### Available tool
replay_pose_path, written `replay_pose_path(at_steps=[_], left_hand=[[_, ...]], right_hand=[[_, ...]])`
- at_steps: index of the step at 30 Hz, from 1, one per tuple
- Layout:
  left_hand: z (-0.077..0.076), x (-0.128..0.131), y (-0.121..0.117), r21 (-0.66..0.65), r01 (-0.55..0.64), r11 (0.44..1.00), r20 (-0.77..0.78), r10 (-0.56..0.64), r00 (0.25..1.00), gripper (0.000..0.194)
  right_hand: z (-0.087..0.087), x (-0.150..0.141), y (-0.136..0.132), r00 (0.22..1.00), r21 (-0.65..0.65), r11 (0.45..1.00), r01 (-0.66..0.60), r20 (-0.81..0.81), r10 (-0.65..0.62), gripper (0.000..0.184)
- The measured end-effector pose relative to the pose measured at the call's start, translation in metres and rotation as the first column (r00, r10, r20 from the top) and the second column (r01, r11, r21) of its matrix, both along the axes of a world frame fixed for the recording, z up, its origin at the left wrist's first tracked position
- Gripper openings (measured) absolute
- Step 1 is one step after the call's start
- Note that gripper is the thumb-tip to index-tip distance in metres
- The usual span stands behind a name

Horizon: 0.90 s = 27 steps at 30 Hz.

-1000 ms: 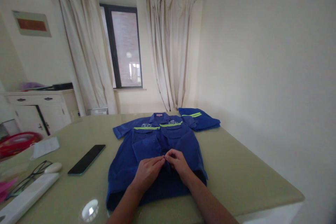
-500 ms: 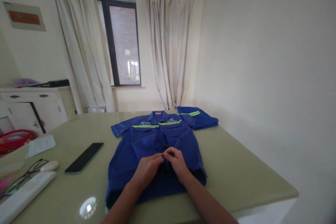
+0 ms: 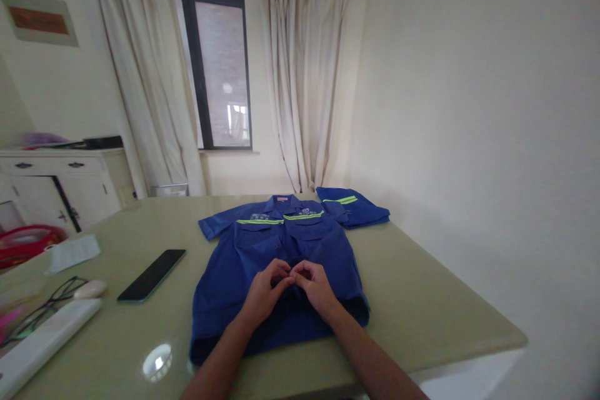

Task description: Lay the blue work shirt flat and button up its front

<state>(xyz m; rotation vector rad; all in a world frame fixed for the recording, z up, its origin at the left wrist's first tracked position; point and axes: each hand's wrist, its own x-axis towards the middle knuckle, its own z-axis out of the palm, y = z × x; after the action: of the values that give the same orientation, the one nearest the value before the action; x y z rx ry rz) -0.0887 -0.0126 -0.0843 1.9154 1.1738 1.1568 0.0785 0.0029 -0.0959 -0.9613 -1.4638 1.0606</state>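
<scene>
A blue short-sleeved work shirt (image 3: 225, 287) with yellow-green reflective stripes lies front up on the table, its collar toward the window. Over the lower middle of its front, my left hand (image 3: 267, 290) and my right hand (image 3: 316, 287) meet, fingertips together. Both are closed in a pinch on the shirt's front edge, where the cloth bunches slightly. Whether a button sits between the fingers is hidden. Behind the shirt's right sleeve rests a folded blue garment (image 3: 365, 211) with a similar stripe.
The pale green table (image 3: 422, 300) ends at a wall on the right. On its left side lie a black phone (image 3: 152, 275), a white face mask (image 3: 75, 253), glasses (image 3: 51, 303), a white mouse-shaped object (image 3: 90, 289) and a long white bar (image 3: 51, 337). A red basin (image 3: 28, 244) stands beyond.
My left fingers have curled up and arched more beside the right ones. The right hand stays nearly in place. The view has tilted slightly down.
</scene>
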Motion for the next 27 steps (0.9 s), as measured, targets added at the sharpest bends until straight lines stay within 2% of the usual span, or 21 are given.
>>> replay_pose_path(at_steps=[3, 6, 11, 13, 15, 17, 20, 24, 27], left_hand=[[-0.003, -0.002, 0.005, -0.052, 0.102, 0.993, 0.105, -0.096, 0.99, 0.027], [-0.004, -0.004, 0.008, -0.078, 0.144, 0.987, 0.161, -0.13, 0.978, 0.029], [-0.002, -0.006, 0.007, -0.111, 0.198, 0.974, 0.126, -0.184, 0.975, 0.028], [-0.001, -0.006, 0.006, -0.051, 0.175, 0.983, 0.011, -0.175, 0.985, 0.024], [0.0, -0.005, 0.003, 0.074, 0.119, 0.99, -0.167, -0.105, 0.98, 0.022], [-0.002, -0.003, 0.001, 0.219, 0.069, 0.973, -0.336, 0.009, 0.942, 0.022], [-0.004, 0.0, -0.001, 0.374, 0.061, 0.925, -0.508, 0.15, 0.848, 0.022], [-0.005, 0.001, 0.0, 0.519, 0.131, 0.844, -0.606, 0.256, 0.753, 0.026], [-0.005, -0.001, 0.0, 0.575, 0.178, 0.799, -0.608, 0.272, 0.746, 0.03]], right_hand=[[0.0, 0.001, -0.001, 1.0, 0.012, 1.0, -0.007, -0.005, 0.007, 0.018], [0.002, 0.001, -0.003, 1.0, 0.055, 0.998, -0.007, 0.008, 0.006, 0.015], [0.004, 0.001, -0.006, 0.998, 0.104, 0.995, -0.006, 0.069, -0.001, 0.013], [0.003, 0.002, -0.006, 0.997, 0.102, 0.995, -0.001, 0.072, -0.006, 0.012], [0.002, 0.003, -0.005, 0.997, 0.094, 0.996, 0.005, 0.079, -0.012, 0.012], [0.001, 0.004, -0.005, 0.995, 0.093, 0.996, 0.015, 0.092, -0.024, 0.014], [0.001, 0.005, -0.003, 0.995, 0.094, 0.995, 0.031, 0.097, -0.04, 0.017], [0.0, 0.006, 0.001, 1.0, -0.032, 0.999, -0.019, 0.012, 0.02, 0.027], [0.0, 0.008, 0.004, 0.996, -0.168, 0.983, -0.067, -0.068, 0.056, 0.034]])
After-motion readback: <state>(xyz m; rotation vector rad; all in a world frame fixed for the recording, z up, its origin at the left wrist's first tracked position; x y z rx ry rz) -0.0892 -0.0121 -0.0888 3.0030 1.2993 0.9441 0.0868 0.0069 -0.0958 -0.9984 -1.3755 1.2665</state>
